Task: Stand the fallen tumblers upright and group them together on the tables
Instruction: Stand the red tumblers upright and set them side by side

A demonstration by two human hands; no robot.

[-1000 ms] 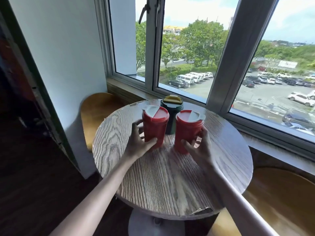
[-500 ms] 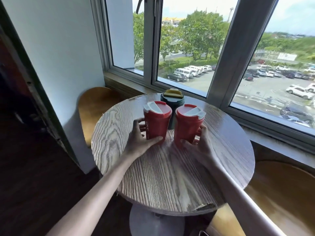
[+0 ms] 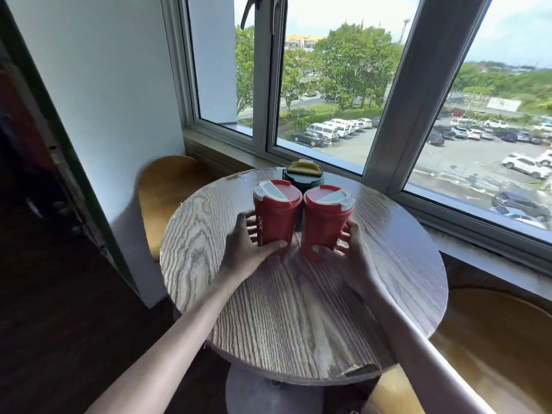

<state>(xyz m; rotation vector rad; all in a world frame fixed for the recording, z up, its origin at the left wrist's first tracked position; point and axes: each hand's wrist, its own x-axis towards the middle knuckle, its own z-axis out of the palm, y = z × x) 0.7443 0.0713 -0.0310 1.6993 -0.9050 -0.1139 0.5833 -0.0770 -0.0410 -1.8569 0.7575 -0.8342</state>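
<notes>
Two red tumblers with white lid flaps stand upright side by side on the round wooden table (image 3: 298,309). My left hand (image 3: 243,249) wraps the base of the left red tumbler (image 3: 276,213). My right hand (image 3: 348,252) wraps the base of the right red tumbler (image 3: 324,222). The two red tumblers nearly touch. Just behind them stands a dark green tumbler (image 3: 301,174) with a yellow lid, upright, its lower body hidden by the red ones.
A wooden stool (image 3: 167,189) stands left of the table against the white wall, another wooden stool (image 3: 493,348) at the right. A window sill and large window run behind the table. A dark doorway lies at the far left.
Both hands have slid the two red tumblers closer together, narrowing the gap between them. The green tumbler behind has stayed put.
</notes>
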